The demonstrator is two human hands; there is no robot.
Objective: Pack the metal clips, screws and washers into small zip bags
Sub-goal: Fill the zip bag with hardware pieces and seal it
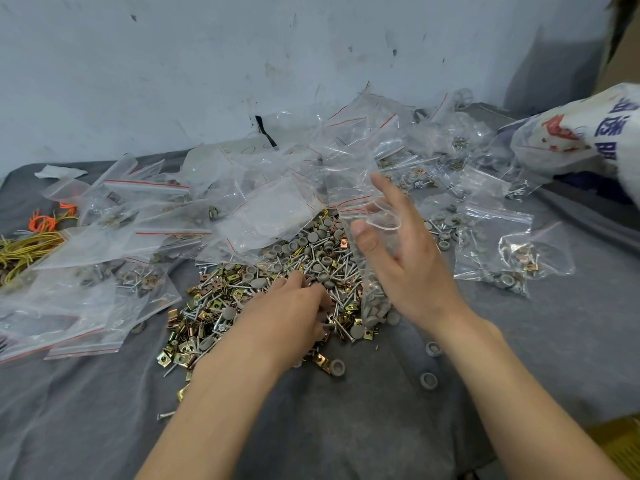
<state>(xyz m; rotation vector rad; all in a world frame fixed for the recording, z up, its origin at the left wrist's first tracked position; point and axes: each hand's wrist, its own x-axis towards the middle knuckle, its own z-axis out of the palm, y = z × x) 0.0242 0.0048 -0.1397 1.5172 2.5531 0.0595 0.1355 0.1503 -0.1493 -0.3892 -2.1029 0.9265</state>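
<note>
Grey-covered desk [346, 427]. White sack [571, 133] far right, blue characters and red mark, unreadable. Heap of empty zip bags [242, 188], too many to count. Mixed pile [270, 282] of clips, screws and washers, centre. Right hand [405, 258] pinches one part-filled zip bag [372, 299]. Left hand [294, 313] fingers buried in pile, grip unclear.

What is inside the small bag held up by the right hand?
Grey round washers are piled at the bottom of the zip bag, with what look like screws above them. The right hand covers part of the bag, so clips inside cannot be confirmed.
</note>
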